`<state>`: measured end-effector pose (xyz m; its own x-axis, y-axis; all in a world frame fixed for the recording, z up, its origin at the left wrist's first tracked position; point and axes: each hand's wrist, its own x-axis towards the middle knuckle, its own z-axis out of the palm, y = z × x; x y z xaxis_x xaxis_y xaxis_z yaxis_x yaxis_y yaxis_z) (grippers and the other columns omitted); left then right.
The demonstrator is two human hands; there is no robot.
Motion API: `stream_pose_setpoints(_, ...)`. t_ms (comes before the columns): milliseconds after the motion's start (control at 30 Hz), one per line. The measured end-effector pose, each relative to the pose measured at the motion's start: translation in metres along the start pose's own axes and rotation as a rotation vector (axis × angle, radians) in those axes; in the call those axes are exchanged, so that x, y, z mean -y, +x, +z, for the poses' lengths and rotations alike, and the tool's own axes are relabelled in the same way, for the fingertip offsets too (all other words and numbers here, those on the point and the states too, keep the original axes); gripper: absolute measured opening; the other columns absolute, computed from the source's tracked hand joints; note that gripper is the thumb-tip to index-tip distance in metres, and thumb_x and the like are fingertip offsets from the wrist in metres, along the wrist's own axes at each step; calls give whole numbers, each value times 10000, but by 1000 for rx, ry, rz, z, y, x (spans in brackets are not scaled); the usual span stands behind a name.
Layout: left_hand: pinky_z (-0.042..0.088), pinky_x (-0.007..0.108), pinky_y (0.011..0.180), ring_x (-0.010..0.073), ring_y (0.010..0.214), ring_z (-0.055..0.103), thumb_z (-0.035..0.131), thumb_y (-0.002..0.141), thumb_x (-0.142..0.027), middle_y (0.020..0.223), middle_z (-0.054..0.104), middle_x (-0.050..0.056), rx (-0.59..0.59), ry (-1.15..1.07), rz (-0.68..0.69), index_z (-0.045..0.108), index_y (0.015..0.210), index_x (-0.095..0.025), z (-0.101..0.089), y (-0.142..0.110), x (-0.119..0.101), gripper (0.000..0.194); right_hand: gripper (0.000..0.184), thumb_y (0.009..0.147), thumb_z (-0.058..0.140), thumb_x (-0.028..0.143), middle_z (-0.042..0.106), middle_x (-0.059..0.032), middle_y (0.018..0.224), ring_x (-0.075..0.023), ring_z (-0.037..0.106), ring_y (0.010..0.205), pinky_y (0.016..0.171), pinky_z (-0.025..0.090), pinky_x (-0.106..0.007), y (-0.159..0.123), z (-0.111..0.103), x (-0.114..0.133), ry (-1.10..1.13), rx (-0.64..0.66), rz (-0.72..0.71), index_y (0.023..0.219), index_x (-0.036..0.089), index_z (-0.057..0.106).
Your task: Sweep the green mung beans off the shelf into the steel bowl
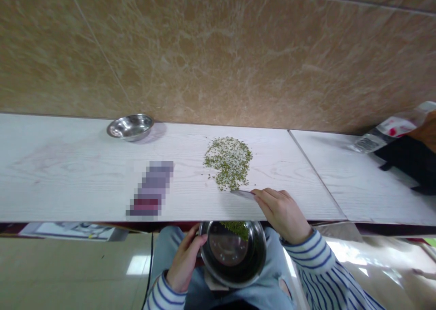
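Note:
Small green grains [233, 164], like beans or seeds, lie spread in a loose patch on the white table, with white showing among them. At the near edge of this patch, my right hand [282, 210] grips a thin, flat grey metal utensil [242, 194]; its exact kind is not clear. Below the table edge, a round metal bowl [260, 260] sits at my lap, with some green grains inside on its far side. My left hand [187, 255] is closed on the left rim of that bowl.
A shallow metal bowl [131, 127] stands at the back left by the marbled wall [190, 51]. A pixelated rectangular item [151, 187] lies left of the grains. Clear plastic packaging [381, 130] and a black item [408, 160] rest at the far right of the table [68, 174].

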<state>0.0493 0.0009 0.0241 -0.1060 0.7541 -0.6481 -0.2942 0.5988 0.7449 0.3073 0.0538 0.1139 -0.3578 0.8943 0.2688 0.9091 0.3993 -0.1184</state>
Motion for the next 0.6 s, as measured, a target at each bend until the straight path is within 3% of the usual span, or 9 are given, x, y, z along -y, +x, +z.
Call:
stream_pose_setpoints(300, 565, 332, 774, 286, 1063, 689, 805, 650, -261, 1119, 765, 121, -22, -41, -43, 732, 1077, -177, 9, 4, -5, 441, 239, 1007, 463, 232, 735, -47, 946, -159, 682, 839, 742, 409, -285, 32, 10, -19, -11, 2, 29, 1140, 198, 658)
stream_pose_setpoints(600, 564, 349, 828, 300, 1137, 661, 809, 649, -253, 1160, 757, 121, -36, -40, -54, 744, 1032, -186, 12, 7, -5, 394, 275, 1023, 414, 250, 742, -70, 987, -159, 681, 834, 726, 409, -286, 45, 12, -38, -52, -100, 103, 1115, 197, 668)
